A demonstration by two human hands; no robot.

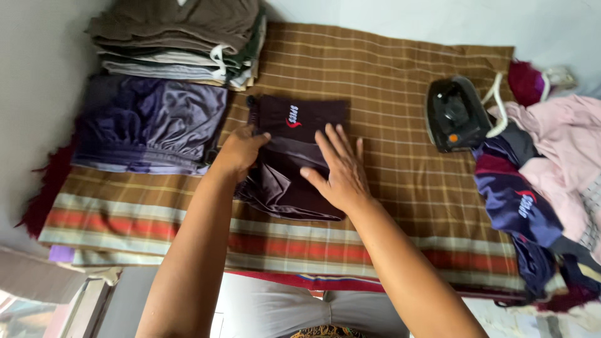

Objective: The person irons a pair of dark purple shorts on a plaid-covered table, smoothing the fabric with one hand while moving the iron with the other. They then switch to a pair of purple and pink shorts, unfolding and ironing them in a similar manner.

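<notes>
On the checked cloth (400,81), both hands press dark folded shorts (294,156).

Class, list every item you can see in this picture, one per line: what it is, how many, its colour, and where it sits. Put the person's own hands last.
Checked cloth: one, brown with red and cream stripes at the near edge, spread as the work surface.
Dark shorts: one, dark maroon, folded, centre of the cloth.
Folded clothes stack: one pile, brown, grey and cream, top left.
Purple garment: one, shiny purple, folded, left of the shorts.
Iron: one, black, on the cloth to the right.
Unfolded clothes heap: one pile, pink, navy and maroon, far right.
Left hand: one, on the shorts' left edge.
Right hand: one, flat on the shorts.
</notes>
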